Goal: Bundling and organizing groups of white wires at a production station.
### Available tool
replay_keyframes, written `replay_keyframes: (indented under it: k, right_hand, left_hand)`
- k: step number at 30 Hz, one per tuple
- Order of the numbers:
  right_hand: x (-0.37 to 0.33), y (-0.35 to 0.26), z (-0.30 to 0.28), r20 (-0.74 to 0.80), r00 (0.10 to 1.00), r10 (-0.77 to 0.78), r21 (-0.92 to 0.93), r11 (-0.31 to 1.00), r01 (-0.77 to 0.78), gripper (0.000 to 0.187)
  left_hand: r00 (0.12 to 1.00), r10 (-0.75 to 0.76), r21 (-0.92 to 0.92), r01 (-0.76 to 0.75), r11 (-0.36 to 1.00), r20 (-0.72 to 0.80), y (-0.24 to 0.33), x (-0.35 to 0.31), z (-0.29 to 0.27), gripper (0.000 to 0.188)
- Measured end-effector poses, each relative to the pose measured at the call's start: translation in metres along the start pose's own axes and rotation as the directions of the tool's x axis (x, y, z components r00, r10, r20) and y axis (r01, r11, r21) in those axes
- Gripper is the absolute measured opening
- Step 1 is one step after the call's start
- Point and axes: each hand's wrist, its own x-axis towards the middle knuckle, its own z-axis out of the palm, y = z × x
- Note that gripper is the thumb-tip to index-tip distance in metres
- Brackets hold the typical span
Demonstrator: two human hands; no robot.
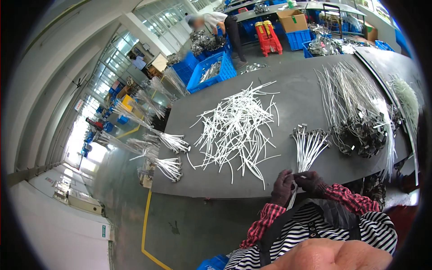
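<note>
Near the front edge of the table, both my hands wear dark gloves and close round the neck of a bundle of white-sleeved cables point(309, 148). The bundle fans out away from me, its dark connector ends farthest off, and its thin tails hang below my hands. My left hand point(282, 185) wraps the bundle from the left. From the right, my right hand point(310, 182) has its fingers drawn together at the same spot; whether a small tie is between them cannot be made out. To the left lies a loose pile of white sleeves point(238, 128).
Long wires with dark connectors point(360, 112) are heaped at the right of the dark table point(292, 85). Finished-looking cable bundles point(170, 168) overhang its left edge. Beyond stand a blue crate point(225, 67), a red stool point(268, 39) and a bending person point(220, 24).
</note>
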Motion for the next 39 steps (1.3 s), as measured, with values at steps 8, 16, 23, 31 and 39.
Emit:
replay_keyframes:
  k: [8,16,23,31,39]
  right_hand:
    - [-0.002,-0.027,-0.012,0.086,0.988,0.126,0.187,0.972,-0.140,0.023]
    - [0.006,-0.015,0.009,-0.247,0.909,-0.336,-0.595,0.793,0.131,0.024]
    - [0.018,-0.009,0.013,-0.096,0.885,-0.455,-0.821,0.540,0.188,0.020]
    - [-0.014,0.000,-0.005,0.046,0.985,-0.167,-0.681,0.716,0.153,0.027]
    - [-0.004,-0.016,0.012,0.039,0.952,0.302,0.417,0.861,-0.291,0.014]
  left_hand:
    - [0.986,-0.111,0.027,0.109,0.994,0.120,-0.013,0.006,-0.014,0.027]
    - [0.959,-0.244,0.064,0.237,0.969,0.144,-0.022,0.006,-0.001,0.031]
    - [0.935,-0.268,-0.518,0.351,0.780,0.231,-0.026,0.008,-0.004,0.019]
    - [0.937,-0.321,0.172,0.341,0.924,-0.135,-0.059,0.015,-0.036,0.027]
    - [0.935,-0.299,0.408,0.353,0.842,-0.192,-0.079,0.012,-0.042,0.032]
